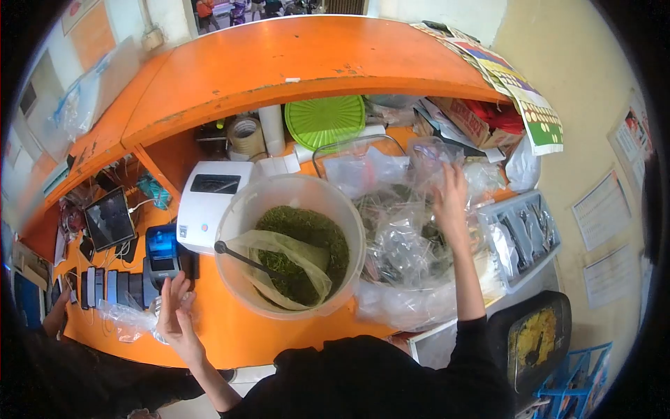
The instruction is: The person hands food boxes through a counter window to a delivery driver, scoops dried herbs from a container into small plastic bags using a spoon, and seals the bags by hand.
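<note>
My left hand (176,315) is over the left part of the orange desk, fingers apart and bent a little. A crumpled clear plastic bag (129,318) lies beside and partly behind it; I cannot tell whether they touch. My right hand (451,197) is raised at a large heap of clear plastic bags (401,241), its fingers stretched out and apart. Whether its fingertips touch the bags is unclear. Between my hands stands a translucent tub (229,279) holding shredded green leaves (307,223), a sheer bag (303,255) and a black-handled scoop (244,258).
A white label printer (209,202) and a blue card machine (162,248) stand left of the tub. Several phones (112,286) line the desk. To the right is a grey cutlery tray (513,272). An orange shelf (300,56) overhangs the back. Another person's hand (56,314) shows at far left.
</note>
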The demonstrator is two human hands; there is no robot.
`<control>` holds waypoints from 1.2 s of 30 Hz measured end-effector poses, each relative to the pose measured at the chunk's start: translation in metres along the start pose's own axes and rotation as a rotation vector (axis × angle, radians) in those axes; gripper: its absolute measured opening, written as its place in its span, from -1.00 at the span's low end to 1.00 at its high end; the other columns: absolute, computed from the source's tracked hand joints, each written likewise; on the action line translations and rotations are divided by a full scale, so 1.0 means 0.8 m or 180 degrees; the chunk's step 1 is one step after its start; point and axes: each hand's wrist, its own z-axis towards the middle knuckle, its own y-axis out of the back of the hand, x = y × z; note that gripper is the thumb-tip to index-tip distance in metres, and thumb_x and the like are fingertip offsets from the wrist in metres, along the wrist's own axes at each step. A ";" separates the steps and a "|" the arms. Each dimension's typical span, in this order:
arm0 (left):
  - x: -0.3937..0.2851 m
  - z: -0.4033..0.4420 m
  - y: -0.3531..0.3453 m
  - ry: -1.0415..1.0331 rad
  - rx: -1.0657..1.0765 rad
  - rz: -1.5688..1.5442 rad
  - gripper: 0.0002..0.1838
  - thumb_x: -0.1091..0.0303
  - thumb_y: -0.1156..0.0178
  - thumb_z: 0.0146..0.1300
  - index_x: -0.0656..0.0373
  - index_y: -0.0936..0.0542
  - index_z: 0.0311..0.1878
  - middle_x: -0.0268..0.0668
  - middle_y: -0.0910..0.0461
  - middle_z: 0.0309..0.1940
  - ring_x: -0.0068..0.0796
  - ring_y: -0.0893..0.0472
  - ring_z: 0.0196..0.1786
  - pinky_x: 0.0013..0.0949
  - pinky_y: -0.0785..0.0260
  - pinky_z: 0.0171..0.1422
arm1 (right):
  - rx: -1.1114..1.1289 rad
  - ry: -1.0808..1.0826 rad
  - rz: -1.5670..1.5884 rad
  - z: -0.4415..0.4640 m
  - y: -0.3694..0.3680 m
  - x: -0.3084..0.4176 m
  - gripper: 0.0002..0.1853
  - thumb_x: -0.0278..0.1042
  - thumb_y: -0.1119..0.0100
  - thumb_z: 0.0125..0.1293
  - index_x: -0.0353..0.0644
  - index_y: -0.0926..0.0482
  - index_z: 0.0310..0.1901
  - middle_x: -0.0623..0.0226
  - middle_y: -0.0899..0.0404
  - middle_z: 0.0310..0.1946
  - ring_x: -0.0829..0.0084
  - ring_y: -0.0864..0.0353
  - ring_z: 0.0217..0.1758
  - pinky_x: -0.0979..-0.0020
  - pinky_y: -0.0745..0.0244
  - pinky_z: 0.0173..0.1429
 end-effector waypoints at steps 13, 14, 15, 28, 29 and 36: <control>-0.007 -0.029 0.045 0.0113 -0.0967 0.0045 -0.62 0.33 -0.03 0.30 0.29 -0.41 0.13 -0.09 -0.53 -0.08 -0.33 -0.56 -0.05 -0.32 -0.46 -0.01 | 0.2782 -0.0064 -0.0025 0.051 -0.351 -0.065 -0.24 -0.40 -0.23 -0.06 -0.33 -0.17 0.23 -0.06 -0.34 0.13 0.05 -0.34 0.21 0.19 -0.25 0.27; -0.010 -0.033 0.052 0.0195 -0.1085 0.0037 -0.64 0.34 -0.04 0.29 0.29 -0.43 0.11 -0.11 -0.54 -0.10 -0.34 -0.56 -0.06 -0.33 -0.47 -0.02 | 0.2480 -0.0209 -0.0120 0.049 -0.358 -0.066 -0.22 -0.42 -0.26 -0.07 -0.35 -0.14 0.23 -0.07 -0.39 0.08 0.02 -0.39 0.15 0.18 -0.31 0.21; -0.013 -0.037 0.055 0.0284 -0.1185 0.0007 -0.66 0.36 -0.05 0.28 0.29 -0.44 0.09 -0.12 -0.55 -0.12 -0.35 -0.57 -0.07 -0.35 -0.47 -0.03 | 0.2377 -0.0389 -0.0141 0.053 -0.339 -0.051 -0.30 -0.41 -0.25 -0.05 -0.33 -0.21 0.18 -0.07 -0.41 0.05 0.01 -0.41 0.11 0.17 -0.34 0.16; -0.076 -0.005 -0.039 -0.1241 -0.0048 0.1232 -0.68 0.63 -0.23 -0.05 0.28 -0.56 -0.14 -0.17 -0.57 -0.23 -0.30 -0.58 -0.17 -0.41 -0.40 -0.03 | 0.1011 0.0336 0.1524 0.086 -0.076 0.145 -0.55 -0.49 -0.07 0.04 -0.26 -0.47 0.05 0.02 -0.56 -0.58 0.27 -0.56 -0.55 0.31 -0.43 -0.39; -0.093 0.001 -0.057 -0.1368 0.0131 0.1242 -0.67 0.60 -0.27 -0.08 0.26 -0.57 -0.15 -0.18 -0.57 -0.24 -0.26 -0.58 -0.19 -0.38 -0.39 -0.05 | 0.1289 0.0333 0.1947 0.076 -0.043 0.176 -0.46 -0.50 -0.05 0.03 -0.25 -0.36 0.15 0.11 -0.54 -0.62 0.40 -0.50 -0.59 0.37 -0.41 -0.42; -0.096 0.010 -0.125 -0.2016 0.0463 0.1734 -0.69 0.60 -0.28 -0.11 0.23 -0.59 -0.20 -0.24 -0.57 -0.27 -0.30 -0.54 -0.30 -0.36 -0.38 -0.20 | 0.2695 0.0419 0.3790 -0.006 0.065 0.284 -0.20 -0.53 -0.03 0.05 -0.27 0.07 0.35 0.26 -0.51 -0.68 0.61 -0.40 -0.66 0.52 -0.37 -0.46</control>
